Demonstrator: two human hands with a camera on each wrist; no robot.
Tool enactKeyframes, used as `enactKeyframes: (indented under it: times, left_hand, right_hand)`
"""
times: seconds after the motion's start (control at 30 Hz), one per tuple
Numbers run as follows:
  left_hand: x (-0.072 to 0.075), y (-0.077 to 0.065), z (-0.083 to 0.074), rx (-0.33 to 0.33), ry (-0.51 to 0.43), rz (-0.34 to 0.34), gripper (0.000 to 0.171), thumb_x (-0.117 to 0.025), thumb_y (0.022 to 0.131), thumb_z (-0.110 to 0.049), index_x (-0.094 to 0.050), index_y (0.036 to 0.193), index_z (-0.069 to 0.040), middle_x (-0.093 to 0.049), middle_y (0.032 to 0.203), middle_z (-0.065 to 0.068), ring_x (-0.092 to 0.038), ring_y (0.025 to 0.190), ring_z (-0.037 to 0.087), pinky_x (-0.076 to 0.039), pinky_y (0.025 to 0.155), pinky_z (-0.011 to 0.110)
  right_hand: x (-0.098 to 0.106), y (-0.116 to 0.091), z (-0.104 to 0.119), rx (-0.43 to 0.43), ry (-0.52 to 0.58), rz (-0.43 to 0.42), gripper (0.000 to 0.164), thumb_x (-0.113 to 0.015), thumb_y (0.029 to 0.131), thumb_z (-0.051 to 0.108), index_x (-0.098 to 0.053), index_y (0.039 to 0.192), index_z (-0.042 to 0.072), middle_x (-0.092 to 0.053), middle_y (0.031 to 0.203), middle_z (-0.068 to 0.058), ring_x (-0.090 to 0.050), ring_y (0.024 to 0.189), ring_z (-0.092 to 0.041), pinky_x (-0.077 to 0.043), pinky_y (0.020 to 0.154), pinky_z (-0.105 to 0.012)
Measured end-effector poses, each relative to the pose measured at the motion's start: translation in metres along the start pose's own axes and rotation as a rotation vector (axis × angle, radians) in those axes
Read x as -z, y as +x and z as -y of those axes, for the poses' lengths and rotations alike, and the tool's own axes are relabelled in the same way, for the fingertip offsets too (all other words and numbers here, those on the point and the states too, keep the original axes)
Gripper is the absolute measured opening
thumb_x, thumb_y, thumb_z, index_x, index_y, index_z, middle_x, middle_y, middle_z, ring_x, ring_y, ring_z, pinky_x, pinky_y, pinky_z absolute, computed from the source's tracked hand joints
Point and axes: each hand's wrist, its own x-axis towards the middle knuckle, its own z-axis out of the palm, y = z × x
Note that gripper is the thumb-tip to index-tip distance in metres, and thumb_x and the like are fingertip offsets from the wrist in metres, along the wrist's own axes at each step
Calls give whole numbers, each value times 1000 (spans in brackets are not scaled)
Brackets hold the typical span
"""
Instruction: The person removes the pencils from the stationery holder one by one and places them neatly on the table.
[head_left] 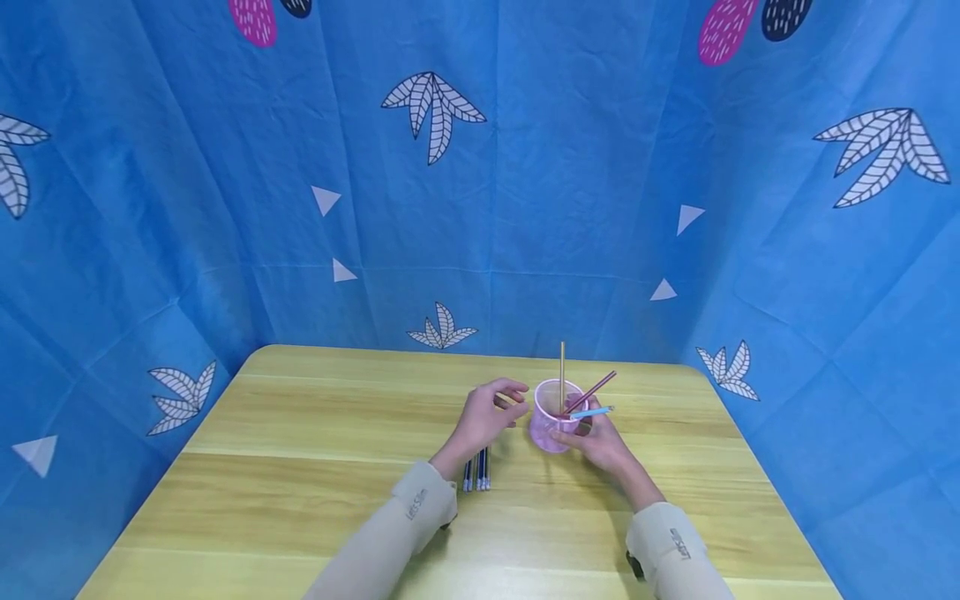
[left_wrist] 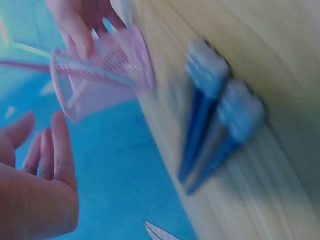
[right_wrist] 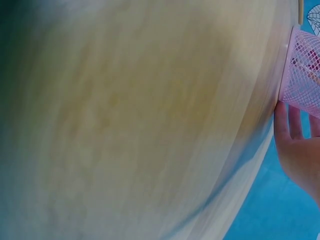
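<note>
A pink mesh pencil cup stands on the table, and my right hand grips its right side. Sticking out of the cup are a gold pencil, a dark red pencil and a light blue pencil. My left hand hovers just left of the cup, fingers loosely bent, with nothing in them; the left wrist view shows a gap between fingertips and rim. Beneath the left wrist lie several dark blue pencils with pale eraser ends, partly hidden by the arm and blurred in the left wrist view.
The wooden table has rounded far corners. Behind it and along both sides hangs a blue curtain printed with leaves and triangles. The far table edge lies a short way past the cup.
</note>
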Motion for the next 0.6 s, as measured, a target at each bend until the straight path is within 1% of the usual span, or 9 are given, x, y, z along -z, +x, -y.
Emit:
enactKeyframes:
  times: [0.07, 0.17, 0.27, 0.33, 0.4, 0.5, 0.6]
  left_hand:
    - [-8, -3, -6, -53, 30, 31, 30, -76, 94, -11, -72, 123, -8, -72, 111, 11, -69, 90, 17, -65, 71, 26]
    - [-19, -7, -14, -105, 68, 69, 31, -79, 92, -13, -73, 123, -10, -74, 115, 11, -69, 91, 13, -61, 71, 21]
    - [-29, -9, -20, -152, 105, 92, 32, -80, 91, -12, -74, 122, -11, -74, 117, 8, -68, 91, 10, -59, 75, 20]
    - [-35, -9, -22, -186, 135, 87, 30, -80, 90, -12, -75, 120, -11, -74, 115, 5, -68, 90, 8, -61, 79, 23]
    - [-40, -9, -23, -203, 168, 73, 28, -81, 90, -13, -76, 117, -12, -75, 114, 1, -69, 90, 7, -62, 84, 26]
    - [-47, -7, -23, -206, 218, 35, 21, -81, 90, -16, -77, 111, -15, -76, 109, -2, -69, 88, 4, -62, 85, 28]
    - [-52, -5, -22, -200, 278, -7, 14, -80, 91, -19, -79, 105, -19, -77, 108, -5, -68, 86, 2, -59, 84, 26]
  right_hand:
    - [0, 0, -1, 4, -15, 4, 81, -83, 88, 16, -36, 152, 5, -55, 142, -30, -57, 129, -48, -58, 104, -52]
    - [0, 0, -1, 4, -18, 10, 79, -83, 88, 17, -37, 151, 7, -56, 141, -28, -57, 129, -46, -58, 104, -51]
    - [1, 0, 0, 21, -19, 16, 76, -81, 89, 14, -37, 151, 6, -56, 140, -27, -57, 129, -45, -60, 102, -48]
    - [1, 0, 0, 34, -20, 17, 73, -80, 90, 10, -38, 150, 6, -56, 140, -27, -56, 131, -45, -59, 104, -49]
    - [2, -1, 0, 46, -32, 10, 71, -79, 90, 10, -39, 148, 6, -56, 141, -26, -54, 133, -44, -55, 108, -52]
    - [2, -1, 0, 49, -47, 8, 68, -80, 91, 15, -41, 145, 7, -57, 141, -23, -52, 135, -43, -50, 112, -56]
    - [2, -2, 1, 45, -43, 6, 67, -82, 89, 18, -42, 143, 7, -58, 139, -23, -54, 134, -43, -52, 111, -55]
